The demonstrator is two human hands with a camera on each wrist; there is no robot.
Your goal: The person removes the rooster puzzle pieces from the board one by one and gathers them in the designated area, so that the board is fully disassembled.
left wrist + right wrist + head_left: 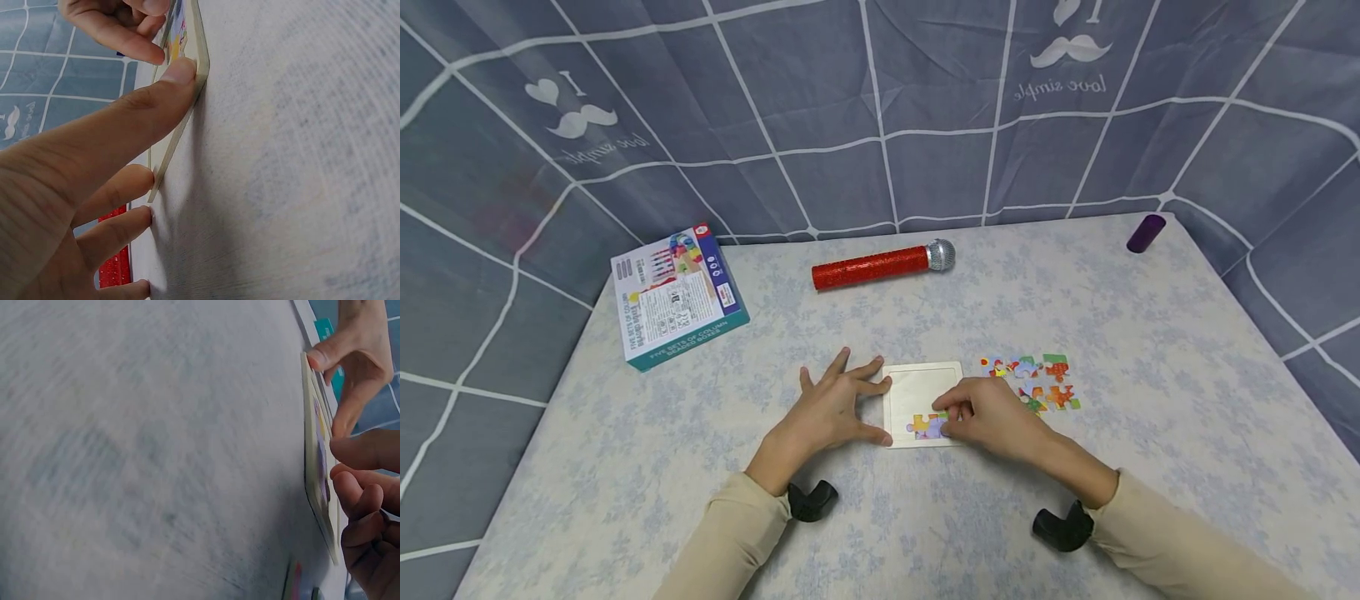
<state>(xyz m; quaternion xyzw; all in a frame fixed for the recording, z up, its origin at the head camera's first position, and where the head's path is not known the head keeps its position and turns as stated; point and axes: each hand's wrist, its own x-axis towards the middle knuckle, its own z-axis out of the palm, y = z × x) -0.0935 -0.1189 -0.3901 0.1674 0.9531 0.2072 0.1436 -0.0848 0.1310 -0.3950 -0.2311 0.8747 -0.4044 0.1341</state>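
Observation:
A pale square puzzle tray (922,385) lies flat, with joined orange and lilac jigsaw pieces (922,427) in its lower part. My left hand (826,414) spreads its fingers at the tray's left side. Its thumb (180,72) presses the rim near the front corner, while the forefinger touches the same side farther back. Over the tray's right part, my right hand (997,417) pinches at a lilac jigsaw piece with thumb and bent forefinger; the fingertips partly hide it. The other fingers (369,528) of that hand are curled in.
Several loose jigsaw pieces (1062,396) lie right of the tray, some partly behind my right hand. Behind it is a red glittery microphone (880,267). A bead-toy box (679,296) stands at back left, and a purple cylinder (1146,233) at the far right corner.

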